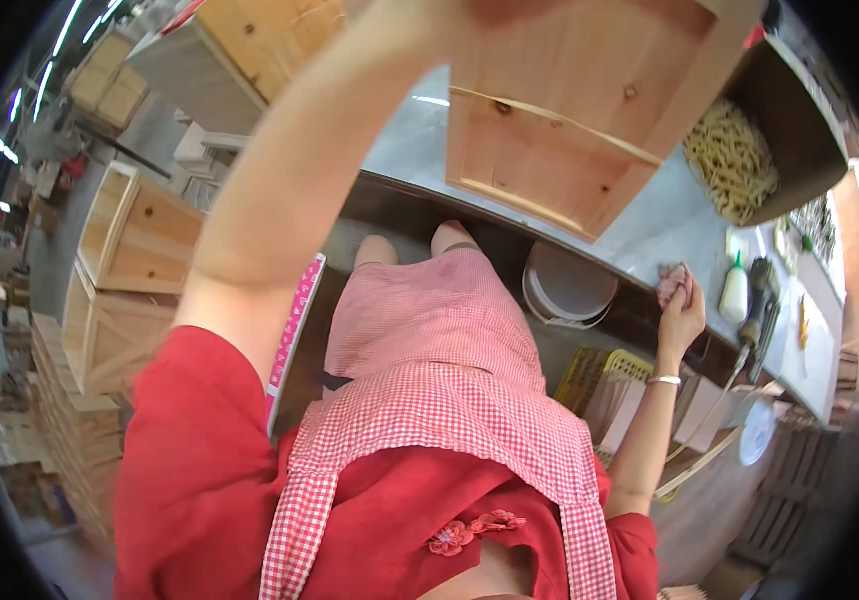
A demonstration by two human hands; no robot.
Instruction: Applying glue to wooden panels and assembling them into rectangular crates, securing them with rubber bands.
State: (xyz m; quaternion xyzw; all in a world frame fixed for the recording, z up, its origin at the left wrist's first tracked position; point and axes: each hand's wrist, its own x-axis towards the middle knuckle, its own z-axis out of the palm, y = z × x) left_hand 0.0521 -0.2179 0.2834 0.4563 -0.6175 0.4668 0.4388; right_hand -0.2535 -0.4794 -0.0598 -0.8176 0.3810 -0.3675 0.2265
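Note:
At the top edge, my left hand (pixel 509 10) is at the far part of a pine wooden piece (pixel 539 150), possibly a box or a framed panel; its fingers are blurred and cut off. The piece lies on the grey worktop (pixel 399 140), with a thin pale strip running across it. Lower right, by the worktop's near edge, my right hand (pixel 684 318) is closed on a crumpled pinkish cloth (pixel 671 283).
A tilted brown bin (pixel 799 150) holds pale curled strips (pixel 729 165). Near it are a white bottle (pixel 735 292) with a green tip and a dark corded tool (pixel 757 305). Below sit a white bucket (pixel 569 285) and yellow basket (pixel 589 375). Wooden boxes (pixel 139 240) stand left.

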